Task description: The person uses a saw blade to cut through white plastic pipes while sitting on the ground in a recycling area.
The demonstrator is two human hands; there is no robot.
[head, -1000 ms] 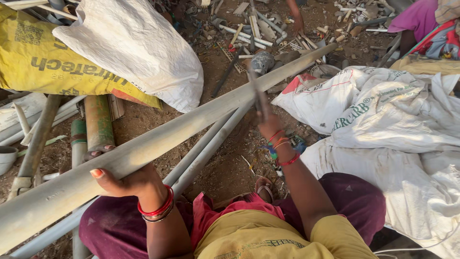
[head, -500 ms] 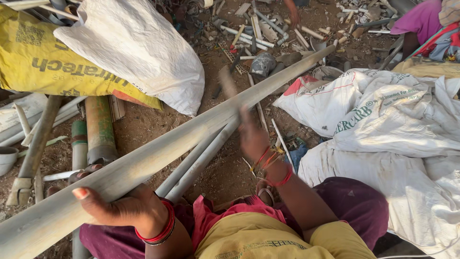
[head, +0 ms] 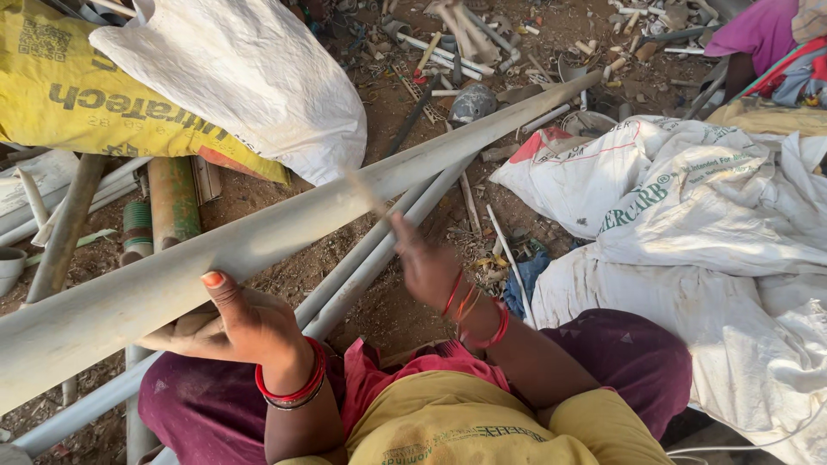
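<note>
Cupping the long grey pipe (head: 284, 232) from below, the left hand (head: 233, 331) had its grip closed around it, thumb up. Right hand (head: 428, 267) gripped a thin blurred stick (head: 366, 191) against the pipe. Thinner pipes (head: 379, 254) lay beneath on dirt; a white sack (head: 250, 77) and yellow sack (head: 60, 95) sat beyond.
</note>
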